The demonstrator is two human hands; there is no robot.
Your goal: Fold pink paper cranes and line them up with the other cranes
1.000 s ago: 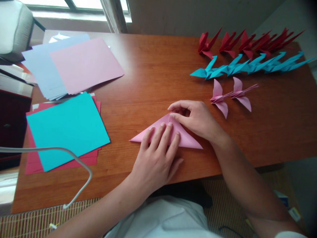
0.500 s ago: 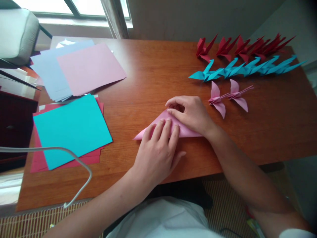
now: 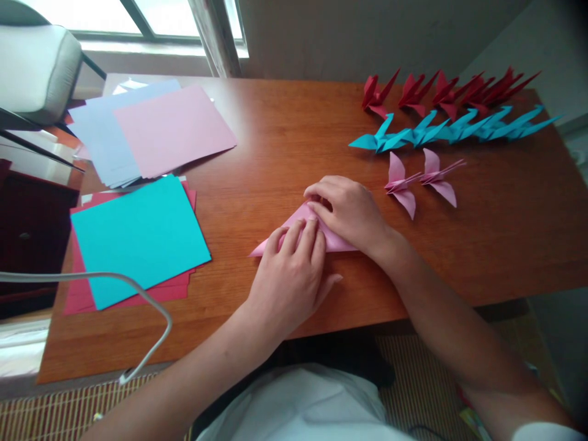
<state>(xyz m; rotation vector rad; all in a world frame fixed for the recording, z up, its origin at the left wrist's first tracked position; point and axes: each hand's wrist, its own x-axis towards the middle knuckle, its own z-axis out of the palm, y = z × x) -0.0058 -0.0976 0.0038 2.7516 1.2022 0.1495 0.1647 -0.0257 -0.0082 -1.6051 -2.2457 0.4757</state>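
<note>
I have the left hand [image 3: 289, 275] palm down, fingers laid across the folded pink paper [image 3: 339, 243], thumb out to the right; its grip is spread flat, nothing clasped. I see the right hand [image 3: 353, 211] arched over the paper's far corner, thumb and forefinger curled toward each other; I cannot tell whether that grip pinches the sheet. The folded pink paper lies on the tabletop [image 3: 285, 141] near its front edge, between the turquoise sheet [image 3: 142, 239] and two pink folded figures [image 3: 402, 197].

Pale chair [image 3: 37, 76], window [image 3: 92, 15] — curtain [image 3: 215, 40] beside it, curved white cable [image 3: 55, 277]
</note>
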